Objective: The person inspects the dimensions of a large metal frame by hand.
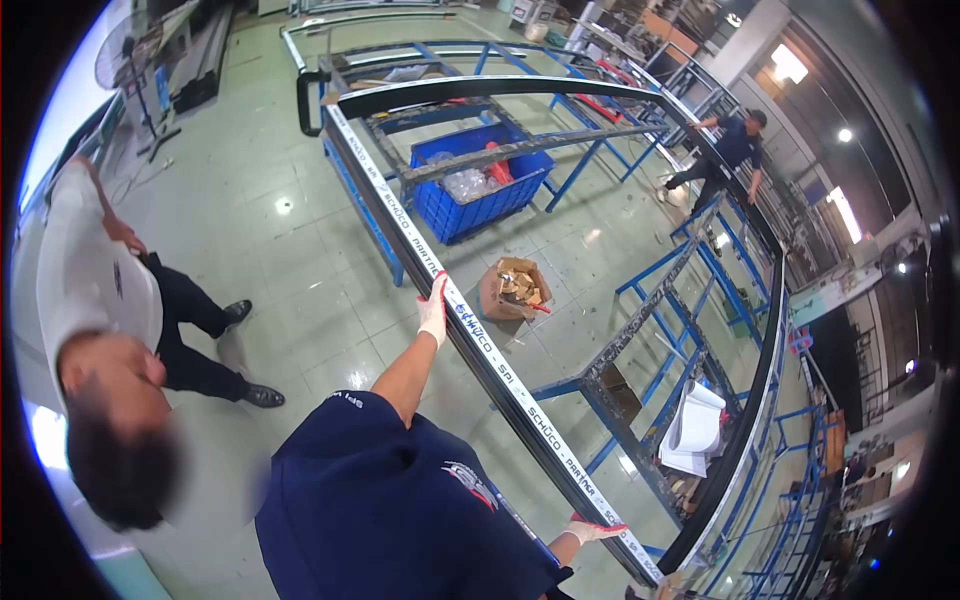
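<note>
A very large black frame, its edge covered with white printed tape [490, 355], spans blue metal stands before me. My left hand [433, 312], in a white glove with red on the fingers, closes on its near side about midway along. Farther down the same side, my right hand [597, 530], gloved alike, grips near the corner; its fingertips are partly out of sight behind the profile. A co-worker in dark clothes [735, 145] stands at the far side with both hands on or beside the frame.
Beneath the frame stand a blue crate [480, 205] with plastic bags and a cardboard box [515, 290] of scraps. White papers [693, 425] lie on the right stand [590, 380]. Another person in a white shirt [100, 260] stands at left. A pedestal fan [120, 65] is behind.
</note>
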`<action>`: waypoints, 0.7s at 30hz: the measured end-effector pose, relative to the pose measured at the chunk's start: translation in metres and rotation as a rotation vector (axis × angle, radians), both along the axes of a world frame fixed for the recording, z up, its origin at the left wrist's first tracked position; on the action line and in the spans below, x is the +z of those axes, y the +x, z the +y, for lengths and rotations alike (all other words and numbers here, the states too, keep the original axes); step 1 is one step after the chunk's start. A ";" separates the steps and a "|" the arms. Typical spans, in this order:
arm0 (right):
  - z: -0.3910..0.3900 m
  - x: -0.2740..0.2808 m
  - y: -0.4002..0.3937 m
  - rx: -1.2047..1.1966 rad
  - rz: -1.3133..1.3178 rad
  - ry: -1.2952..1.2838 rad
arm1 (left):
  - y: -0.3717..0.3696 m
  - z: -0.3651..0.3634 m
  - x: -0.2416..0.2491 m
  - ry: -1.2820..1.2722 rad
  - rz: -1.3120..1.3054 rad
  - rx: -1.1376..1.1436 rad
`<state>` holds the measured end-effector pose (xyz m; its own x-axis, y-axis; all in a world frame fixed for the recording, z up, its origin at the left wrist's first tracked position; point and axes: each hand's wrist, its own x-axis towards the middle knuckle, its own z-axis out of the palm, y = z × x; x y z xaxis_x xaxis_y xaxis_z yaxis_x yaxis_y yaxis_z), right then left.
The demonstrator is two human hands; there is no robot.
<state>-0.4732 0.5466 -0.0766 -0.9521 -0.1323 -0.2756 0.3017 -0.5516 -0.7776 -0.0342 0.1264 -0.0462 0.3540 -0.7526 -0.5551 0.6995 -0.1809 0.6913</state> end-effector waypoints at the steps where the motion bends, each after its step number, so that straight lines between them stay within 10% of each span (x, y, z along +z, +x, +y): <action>1: 0.001 0.000 -0.003 0.016 -0.019 -0.004 | 0.000 -0.002 -0.005 0.023 -0.048 -0.004; 16: -0.006 0.010 0.010 0.004 -0.130 -0.139 | -0.011 0.041 0.024 0.108 0.098 -0.188; 21: -0.014 0.021 0.031 -0.117 -0.185 -0.251 | -0.009 0.005 -0.039 0.011 0.388 -0.202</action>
